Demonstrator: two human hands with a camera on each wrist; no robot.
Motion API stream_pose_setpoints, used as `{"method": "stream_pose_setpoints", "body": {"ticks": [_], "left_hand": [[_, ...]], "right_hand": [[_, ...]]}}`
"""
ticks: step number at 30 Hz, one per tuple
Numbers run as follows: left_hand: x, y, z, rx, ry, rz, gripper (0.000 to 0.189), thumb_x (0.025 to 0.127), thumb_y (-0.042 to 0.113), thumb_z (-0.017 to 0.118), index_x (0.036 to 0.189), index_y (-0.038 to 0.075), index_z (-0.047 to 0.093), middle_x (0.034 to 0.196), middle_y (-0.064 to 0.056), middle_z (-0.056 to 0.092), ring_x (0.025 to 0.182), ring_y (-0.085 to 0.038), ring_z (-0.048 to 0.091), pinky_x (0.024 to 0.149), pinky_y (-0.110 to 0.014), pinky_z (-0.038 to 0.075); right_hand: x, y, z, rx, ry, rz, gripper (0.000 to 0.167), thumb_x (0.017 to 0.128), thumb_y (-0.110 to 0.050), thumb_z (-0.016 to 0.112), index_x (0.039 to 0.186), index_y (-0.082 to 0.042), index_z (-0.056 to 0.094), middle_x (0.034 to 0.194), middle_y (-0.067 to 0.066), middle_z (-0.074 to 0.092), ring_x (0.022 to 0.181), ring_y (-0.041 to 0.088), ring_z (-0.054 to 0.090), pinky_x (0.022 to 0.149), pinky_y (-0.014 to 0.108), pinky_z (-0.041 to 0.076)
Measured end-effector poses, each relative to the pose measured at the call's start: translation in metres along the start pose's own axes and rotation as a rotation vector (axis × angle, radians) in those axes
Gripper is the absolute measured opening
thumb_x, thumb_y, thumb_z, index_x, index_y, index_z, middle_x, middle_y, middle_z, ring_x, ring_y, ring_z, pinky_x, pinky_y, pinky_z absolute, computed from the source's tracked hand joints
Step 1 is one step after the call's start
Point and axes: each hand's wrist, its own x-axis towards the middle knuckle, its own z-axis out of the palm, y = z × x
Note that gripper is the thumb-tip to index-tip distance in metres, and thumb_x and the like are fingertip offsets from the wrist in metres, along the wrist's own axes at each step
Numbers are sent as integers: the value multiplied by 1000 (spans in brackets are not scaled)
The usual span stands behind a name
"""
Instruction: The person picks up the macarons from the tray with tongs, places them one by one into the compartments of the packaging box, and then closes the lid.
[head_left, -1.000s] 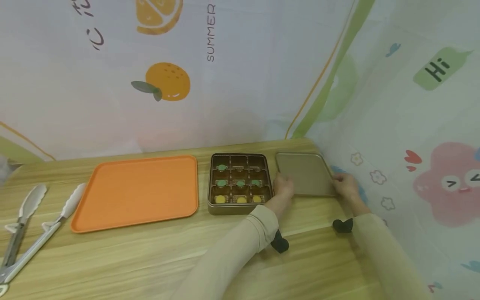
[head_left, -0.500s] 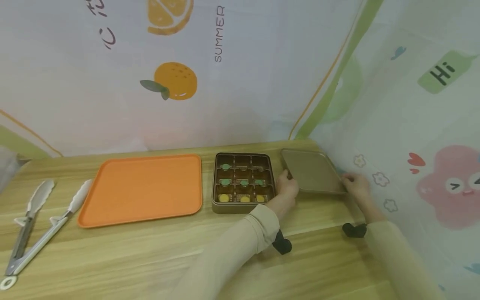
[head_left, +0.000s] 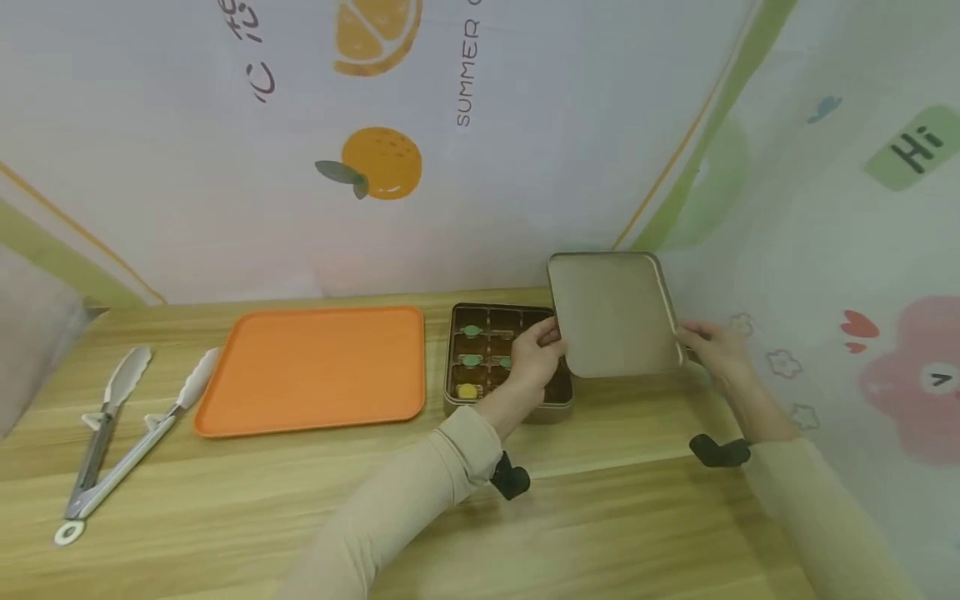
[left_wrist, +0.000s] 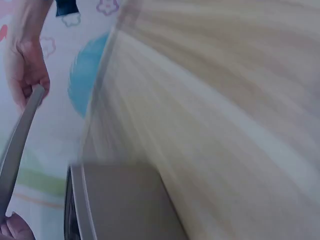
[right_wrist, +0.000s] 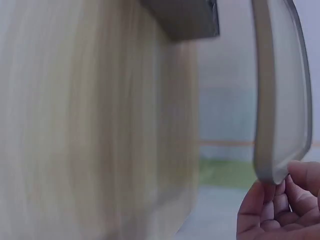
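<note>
A flat metal tin lid [head_left: 617, 312] with a raised rim is held up between my two hands, off the table. My left hand [head_left: 532, 358] pinches its left edge, in front of the right part of the open tin [head_left: 448, 367]. My right hand [head_left: 722, 354] grips the opposite edge, and the right wrist view shows its thumb and fingers on the lid's corner [right_wrist: 267, 165]. Inside the tin, a brown divider holds small green and yellow pieces [head_left: 467, 391]. My left hand and the lid hide the tin's right compartments. In the left wrist view the tin's side [left_wrist: 125, 200] stands below the lid.
An orange tray [head_left: 315, 367] lies left of the tin. Spread tongs [head_left: 112, 450] with white tips rest at the far left of the wooden table [head_left: 600, 517]. Printed cloth [head_left: 525, 167] hangs behind the table and along its right side.
Both hands have raised the lid from the table at the right and moved it toward the tin. It now partly covers the tin in the head view, which has shifted slightly.
</note>
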Motion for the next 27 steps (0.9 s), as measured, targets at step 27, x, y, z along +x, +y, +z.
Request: {"method": "stream_pose_setpoints", "body": {"ticks": [27], "left_hand": [[-6,21,-94,120,215,326,32,92,3,58,123,10,62,110,-15,62,80,-13,57,71,-24,50]], "right_hand": [[-15,-71,70,468,-8,-333,28,97,-6,50,120,9,54,104,-4,63,86,7,67,76,21,52]]}}
